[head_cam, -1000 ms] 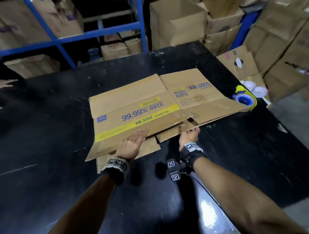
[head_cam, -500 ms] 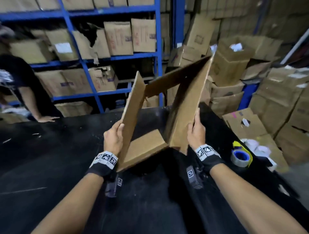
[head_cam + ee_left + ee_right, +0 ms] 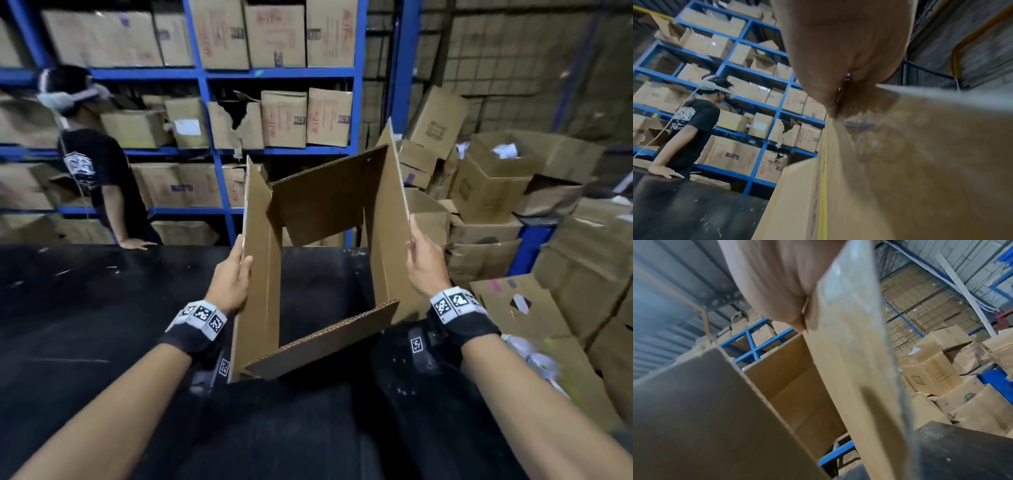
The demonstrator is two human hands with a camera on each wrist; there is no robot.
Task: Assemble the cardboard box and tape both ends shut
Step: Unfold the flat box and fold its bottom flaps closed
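The cardboard box (image 3: 322,253) is held up above the black table (image 3: 85,308), opened into a square tube with both ends unsealed, so that the table is seen through it. Its left panel is gripped by the left hand (image 3: 230,281): the thumb is laid on the inner face and the fingers are wrapped round the outer side, the panel edge being pinched between them. Its right panel is held at the edge by the right hand (image 3: 422,262), with the fingers kept together and fairly straight along the outer face; the thumb's place cannot be told. In the left wrist view a yellow stripe (image 3: 823,186) is seen on the box's outer face. Beyond the table, blue shelving (image 3: 205,113) filled with cartons is seen, and another person (image 3: 99,178) is leaning with a hand on the table's far edge. To the right of the table, loose cartons (image 3: 496,185) are piled.
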